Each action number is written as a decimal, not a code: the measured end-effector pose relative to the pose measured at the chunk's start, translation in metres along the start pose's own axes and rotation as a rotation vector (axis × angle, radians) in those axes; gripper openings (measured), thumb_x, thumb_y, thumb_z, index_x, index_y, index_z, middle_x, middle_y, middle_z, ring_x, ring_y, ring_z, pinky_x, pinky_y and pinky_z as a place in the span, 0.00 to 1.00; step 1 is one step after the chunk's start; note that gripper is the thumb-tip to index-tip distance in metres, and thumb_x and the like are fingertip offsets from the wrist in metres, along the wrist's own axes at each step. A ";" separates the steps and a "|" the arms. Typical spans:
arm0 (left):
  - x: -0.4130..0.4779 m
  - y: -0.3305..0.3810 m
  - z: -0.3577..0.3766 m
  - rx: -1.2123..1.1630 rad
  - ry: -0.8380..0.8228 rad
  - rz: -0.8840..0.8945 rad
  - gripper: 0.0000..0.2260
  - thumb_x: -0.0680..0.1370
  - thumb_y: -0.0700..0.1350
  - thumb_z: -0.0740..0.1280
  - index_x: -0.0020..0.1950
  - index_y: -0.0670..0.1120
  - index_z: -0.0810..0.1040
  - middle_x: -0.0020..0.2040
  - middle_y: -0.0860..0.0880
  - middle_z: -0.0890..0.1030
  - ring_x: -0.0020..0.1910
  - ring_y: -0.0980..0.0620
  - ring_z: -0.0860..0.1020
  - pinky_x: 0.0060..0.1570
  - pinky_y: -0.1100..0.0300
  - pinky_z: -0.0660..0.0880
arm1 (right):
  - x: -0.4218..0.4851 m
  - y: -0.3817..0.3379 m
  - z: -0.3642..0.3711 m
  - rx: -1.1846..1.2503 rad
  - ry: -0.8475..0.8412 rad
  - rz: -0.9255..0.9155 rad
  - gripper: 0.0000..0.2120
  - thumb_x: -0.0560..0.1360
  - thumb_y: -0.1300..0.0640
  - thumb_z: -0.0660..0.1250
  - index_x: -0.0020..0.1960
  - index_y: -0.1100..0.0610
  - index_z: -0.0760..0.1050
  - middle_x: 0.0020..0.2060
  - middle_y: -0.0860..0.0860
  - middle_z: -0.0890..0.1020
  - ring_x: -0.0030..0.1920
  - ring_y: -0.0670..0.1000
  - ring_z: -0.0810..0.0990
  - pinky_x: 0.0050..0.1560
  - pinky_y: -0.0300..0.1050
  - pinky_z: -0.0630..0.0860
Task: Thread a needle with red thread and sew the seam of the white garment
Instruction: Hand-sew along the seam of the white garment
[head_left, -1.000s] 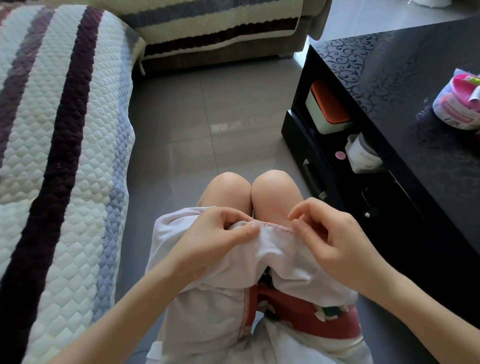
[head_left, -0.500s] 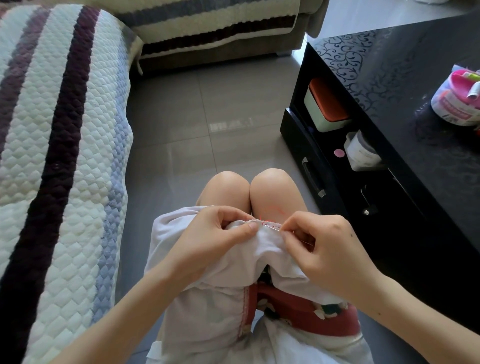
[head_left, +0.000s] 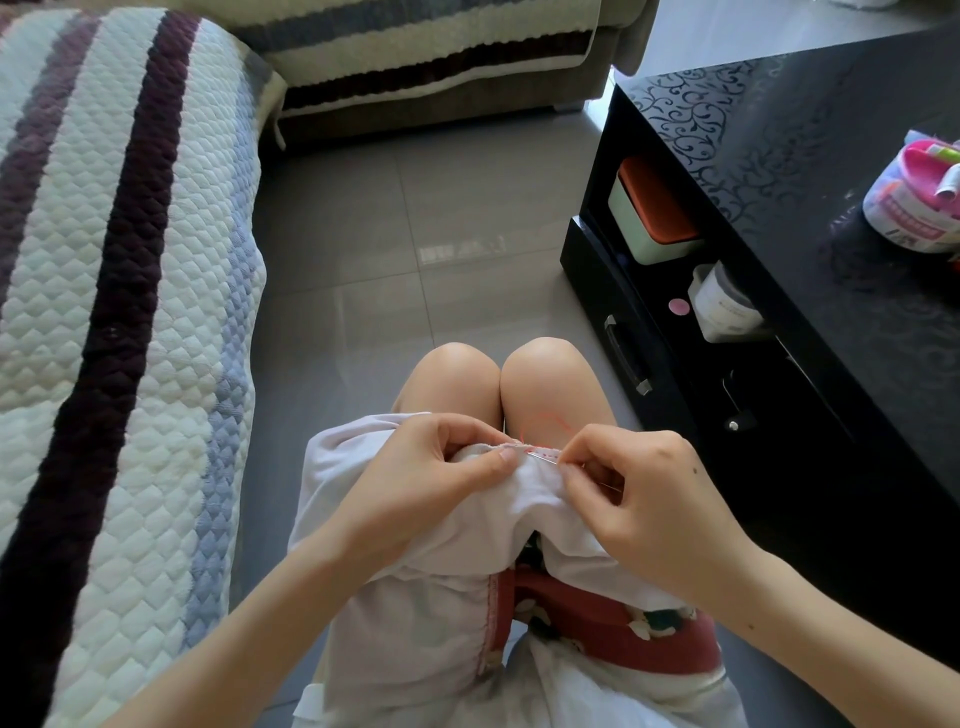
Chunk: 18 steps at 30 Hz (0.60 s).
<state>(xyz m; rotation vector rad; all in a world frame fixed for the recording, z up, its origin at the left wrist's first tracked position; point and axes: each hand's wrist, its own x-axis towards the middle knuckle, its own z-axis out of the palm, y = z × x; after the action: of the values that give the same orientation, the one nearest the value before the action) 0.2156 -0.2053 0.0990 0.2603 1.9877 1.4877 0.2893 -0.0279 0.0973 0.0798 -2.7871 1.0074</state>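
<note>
L hand (head_left: 431, 478): palm down over my view of the lap, fingers curled, thumb + forefinger clamped on a fold of the white garment (head_left: 415, 613), bunching it up just behind the knees (head_left: 467, 374). R hand (head_left: 654, 499): fingers curled in, thumb + forefinger tips pinching the needle (head_left: 543, 455). Needle lies nearly flat, tip toward L thumb, at the seam (head_left: 511, 446) btwn the two hands; its rear end is hidden by R fingers. Red thread (head_left: 550, 418) loops up from the seam over the R thigh. Garment drapes down the lap.

Round about, big to small: quilted striped sofa cover (head_left: 130, 312) on L; grey tiled floor (head_left: 415, 234) ahead; black coffee table (head_left: 831, 182) on R, near R arm; second sofa (head_left: 415, 52) at top; pink/white packet (head_left: 914, 202) on tabletop.

Containers: open shelf under tabletop holds a pale box w/ orange lid (head_left: 654, 218), lid on, contents not visible. Just beside it a white tub (head_left: 724, 306); can't tell what's in it.
</note>
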 end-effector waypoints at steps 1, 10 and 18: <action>0.000 0.000 0.000 0.012 0.000 0.011 0.04 0.76 0.42 0.70 0.46 0.47 0.85 0.44 0.53 0.86 0.50 0.58 0.82 0.54 0.63 0.77 | 0.000 0.000 0.000 -0.002 -0.004 -0.002 0.05 0.69 0.59 0.65 0.35 0.55 0.76 0.24 0.38 0.65 0.25 0.45 0.65 0.26 0.42 0.67; 0.001 -0.002 0.004 0.088 0.032 0.098 0.03 0.74 0.41 0.73 0.43 0.48 0.85 0.44 0.56 0.86 0.48 0.61 0.82 0.54 0.63 0.76 | 0.003 -0.003 0.005 -0.048 -0.029 0.020 0.06 0.69 0.55 0.64 0.34 0.53 0.74 0.23 0.41 0.65 0.25 0.45 0.65 0.26 0.50 0.71; 0.001 -0.002 0.001 0.079 0.003 0.017 0.04 0.76 0.45 0.71 0.46 0.49 0.85 0.45 0.57 0.85 0.50 0.62 0.81 0.59 0.57 0.76 | 0.000 0.001 -0.003 0.202 -0.049 0.080 0.06 0.70 0.59 0.64 0.36 0.56 0.78 0.26 0.49 0.77 0.28 0.50 0.75 0.30 0.49 0.72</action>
<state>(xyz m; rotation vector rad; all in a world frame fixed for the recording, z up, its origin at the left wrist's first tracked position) 0.2157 -0.2045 0.0966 0.3092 2.0542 1.4225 0.2895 -0.0255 0.0987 0.0190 -2.7425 1.3217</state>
